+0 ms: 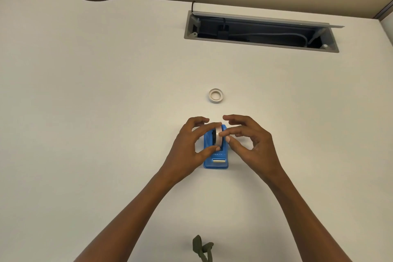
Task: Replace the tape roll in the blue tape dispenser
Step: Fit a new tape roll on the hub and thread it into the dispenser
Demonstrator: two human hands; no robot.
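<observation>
The blue tape dispenser (217, 162) stands on the white desk (95, 102), its cutter end toward me. A white tape roll (218, 136) sits upright in its cradle. My left hand (189, 147) pinches the roll, index finger over its top and thumb at its lower edge. My right hand (248, 140) touches the roll's right side with fingertip and thumb. A second white tape roll (216, 95) lies flat on the desk a short way beyond the dispenser.
An open cable tray (259, 31) with wires is recessed in the desk at the far right. A green strap (202, 248) hangs at the near edge, below my arms.
</observation>
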